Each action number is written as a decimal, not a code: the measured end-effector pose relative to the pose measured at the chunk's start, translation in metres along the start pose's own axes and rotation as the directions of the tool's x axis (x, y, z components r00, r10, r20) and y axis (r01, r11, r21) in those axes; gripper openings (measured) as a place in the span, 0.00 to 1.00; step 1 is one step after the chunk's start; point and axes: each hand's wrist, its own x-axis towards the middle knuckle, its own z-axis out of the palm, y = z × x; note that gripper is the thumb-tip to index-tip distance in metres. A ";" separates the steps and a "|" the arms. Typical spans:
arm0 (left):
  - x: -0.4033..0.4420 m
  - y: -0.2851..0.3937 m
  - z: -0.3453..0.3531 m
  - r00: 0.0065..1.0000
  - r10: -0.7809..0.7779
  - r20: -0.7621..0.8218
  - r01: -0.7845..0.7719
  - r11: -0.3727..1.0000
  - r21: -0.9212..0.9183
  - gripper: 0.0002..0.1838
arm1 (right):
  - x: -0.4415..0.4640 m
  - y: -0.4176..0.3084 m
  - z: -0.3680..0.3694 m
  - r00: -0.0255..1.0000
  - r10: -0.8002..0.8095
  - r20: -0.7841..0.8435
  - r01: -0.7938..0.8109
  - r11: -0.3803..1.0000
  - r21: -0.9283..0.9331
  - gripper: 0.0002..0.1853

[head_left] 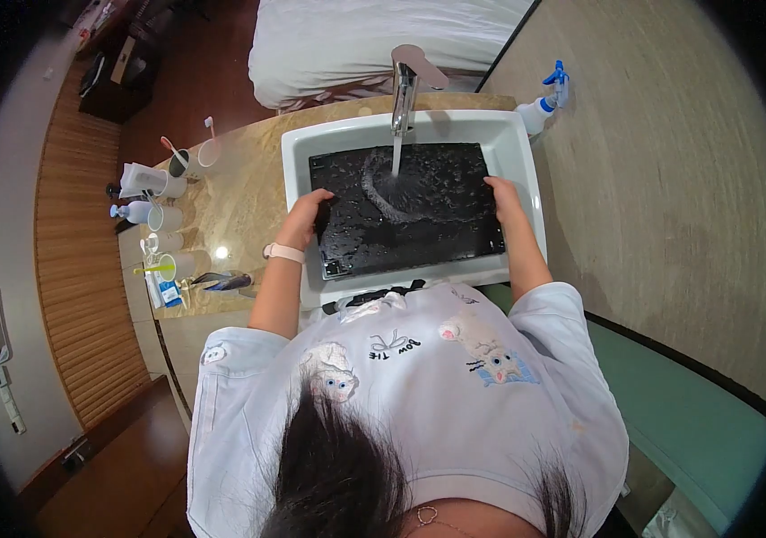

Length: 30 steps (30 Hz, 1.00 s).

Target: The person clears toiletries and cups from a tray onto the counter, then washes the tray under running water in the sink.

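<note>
A wet black rectangular panel [401, 238] lies across the white sink [296, 152], tilted slightly in the view. What kind of panel it is, I cannot tell. Water runs from the chrome faucet [404, 94] onto its upper middle and spreads in a ring, with drops over the rest. My left hand [304, 217] grips the panel's left edge, thumb on top and fingers hidden beneath. At the opposite edge, my right hand [506, 199] holds on the same way. A pale band circles my left wrist.
Cups with toothbrushes [166, 218], pump bottles and tubes line the left end of the marble counter [239, 193]. A dark-and-silver item [224, 282] lies near its front edge. A blue-topped spray bottle [537, 109] stands right of the sink, beside the wall.
</note>
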 end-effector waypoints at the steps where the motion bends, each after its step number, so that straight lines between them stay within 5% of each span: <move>1: -0.004 0.000 0.007 1.000 -0.007 0.005 0.006 1.000 0.024 0.14 | -0.006 -0.008 -0.005 0.999 -0.045 -0.022 0.044 0.998 -0.036 0.10; 8: 0.005 -0.014 0.037 0.989 -0.087 0.118 0.081 0.995 0.060 0.16 | -0.036 -0.063 -0.039 0.995 -0.038 -0.088 0.036 0.999 -0.026 0.14; 12: 0.034 -0.034 0.042 0.930 -0.075 0.360 0.112 0.990 -0.083 0.18 | -0.060 -0.087 -0.039 0.980 -0.156 -0.127 0.154 0.988 -0.027 0.13; 18: 0.023 -0.023 0.052 0.985 -0.157 0.073 0.149 0.983 0.103 0.15 | -0.072 -0.089 -0.025 0.941 -0.244 -0.235 0.236 0.970 -0.062 0.15; 27: 0.019 -0.035 0.034 0.993 -0.046 0.106 0.049 0.999 -0.021 0.11 | -0.085 -0.095 -0.008 0.961 -0.194 -0.200 0.224 0.964 0.144 0.20; 30: 0.030 -0.046 0.025 0.981 0.000 0.192 -0.001 1.000 0.003 0.21 | -0.079 -0.089 -0.010 0.941 -0.177 -0.290 0.231 0.959 0.163 0.20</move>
